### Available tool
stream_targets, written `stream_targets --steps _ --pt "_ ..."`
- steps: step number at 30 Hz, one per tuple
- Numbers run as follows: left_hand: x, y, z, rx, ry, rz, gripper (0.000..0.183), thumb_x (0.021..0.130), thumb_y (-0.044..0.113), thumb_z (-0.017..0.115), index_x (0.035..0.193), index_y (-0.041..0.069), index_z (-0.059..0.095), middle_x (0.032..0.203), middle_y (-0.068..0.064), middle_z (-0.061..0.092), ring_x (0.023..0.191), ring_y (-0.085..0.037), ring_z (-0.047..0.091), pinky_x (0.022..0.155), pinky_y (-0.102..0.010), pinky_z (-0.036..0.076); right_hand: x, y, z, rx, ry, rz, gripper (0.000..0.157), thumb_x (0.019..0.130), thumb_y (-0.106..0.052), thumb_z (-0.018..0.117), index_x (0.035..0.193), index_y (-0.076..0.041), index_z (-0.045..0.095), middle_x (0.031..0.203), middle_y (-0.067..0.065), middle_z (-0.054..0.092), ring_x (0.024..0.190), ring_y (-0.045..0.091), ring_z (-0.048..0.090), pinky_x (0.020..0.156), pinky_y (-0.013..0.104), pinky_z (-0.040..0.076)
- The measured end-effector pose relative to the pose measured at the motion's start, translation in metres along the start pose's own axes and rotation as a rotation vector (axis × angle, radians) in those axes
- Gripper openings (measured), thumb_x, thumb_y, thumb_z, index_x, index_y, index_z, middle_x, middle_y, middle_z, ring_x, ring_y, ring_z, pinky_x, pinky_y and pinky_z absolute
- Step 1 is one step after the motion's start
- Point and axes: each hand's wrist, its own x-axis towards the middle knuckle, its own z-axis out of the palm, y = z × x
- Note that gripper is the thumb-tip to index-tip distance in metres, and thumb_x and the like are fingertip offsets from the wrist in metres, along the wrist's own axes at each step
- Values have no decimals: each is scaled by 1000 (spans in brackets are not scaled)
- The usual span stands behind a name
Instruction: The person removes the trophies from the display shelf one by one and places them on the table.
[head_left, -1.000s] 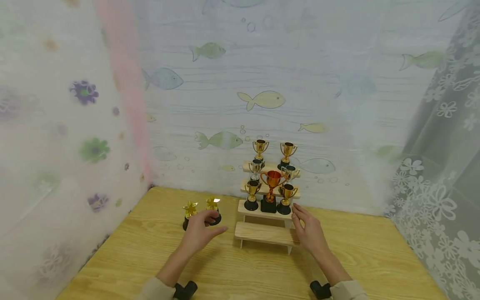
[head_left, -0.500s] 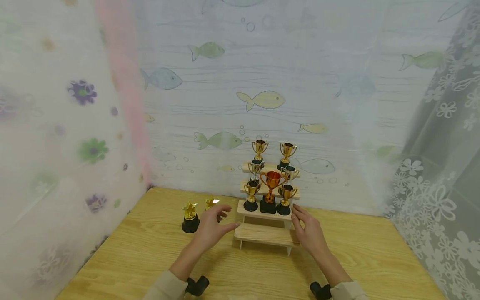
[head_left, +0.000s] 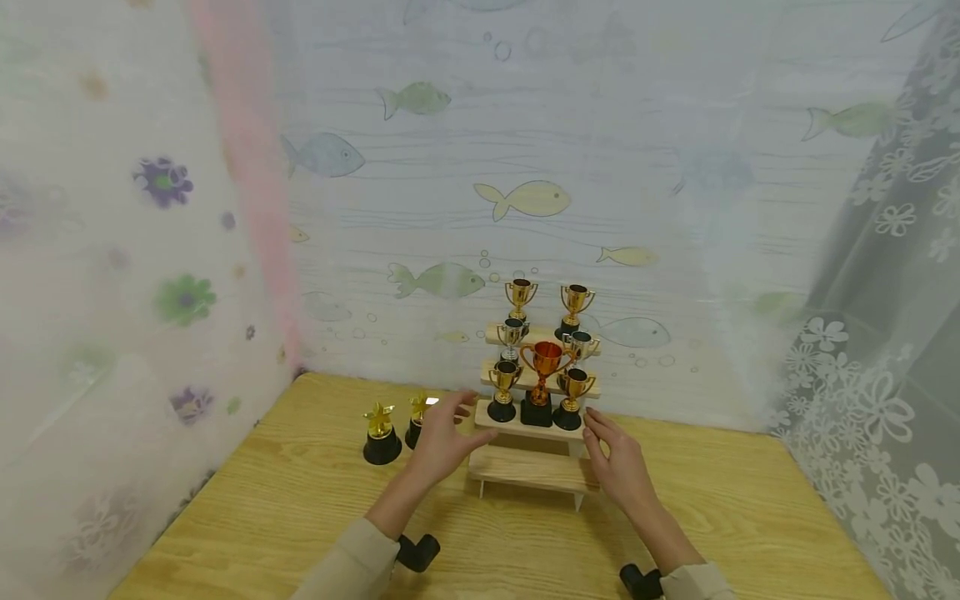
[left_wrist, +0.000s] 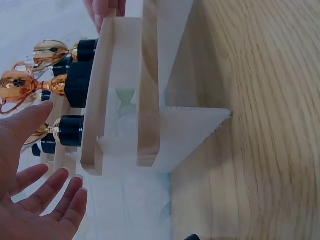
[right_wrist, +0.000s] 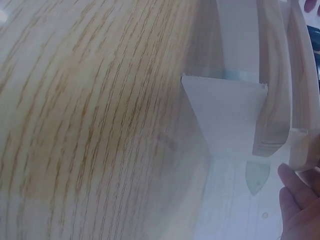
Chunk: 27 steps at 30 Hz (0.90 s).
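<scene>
A stepped wooden display stand (head_left: 525, 467) holds small trophy cups on its upper tiers. On the second tier from the bottom, a copper-coloured trophy cup (head_left: 546, 360) on a square black base stands between two gold trophy cups (head_left: 506, 379). My left hand (head_left: 444, 437) is beside that tier's left end, thumb spread from the fingers and nothing in its grasp; in the left wrist view its thumb overlaps the cups. At the tier's right end, the fingertips of my right hand (head_left: 621, 462) rest against the board (right_wrist: 305, 147). The bottom tier (left_wrist: 149, 100) bears nothing.
Two gold star trophies (head_left: 382, 437) with black bases stand on the wooden table (head_left: 315, 500) left of the stand, the farther one partly behind my left hand. A fish-patterned curtain (head_left: 420, 183) hangs close behind; lace (head_left: 847, 417) hangs at the right.
My left hand has moved right and slightly away from me, from the star trophies to the stand's left side. My right hand has stayed at the right end.
</scene>
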Motion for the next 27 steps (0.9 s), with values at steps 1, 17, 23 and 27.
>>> stream_targets --steps 1,17,23,27 --pt "1 0 1 -4 0 1 61 85 22 86 136 3 60 127 -19 64 109 -35 63 94 -53 53 0 0 0 -1 0 -1 35 105 -9 56 132 12 62 143 25 57 123 46 60 101 61 47" --pt "16 6 17 -16 -34 -7 68 86 23 85 142 0 55 129 -20 62 113 -37 62 97 -49 54 0 2 1 -6 -2 -2 34 105 -10 56 132 12 62 142 25 57 128 46 56 102 61 46" --pt "19 6 20 16 -39 -5 66 87 25 83 141 -1 56 131 -20 62 115 -39 63 97 -50 53 -1 2 1 -7 0 3 34 105 -9 57 131 12 62 142 26 57 129 46 55 103 61 45" --pt "22 6 22 44 -45 -18 62 90 27 81 140 1 57 132 -18 61 116 -37 62 96 -49 54 -1 1 1 -3 -2 4 34 105 -10 56 132 11 62 143 25 57 129 46 55 103 61 45"
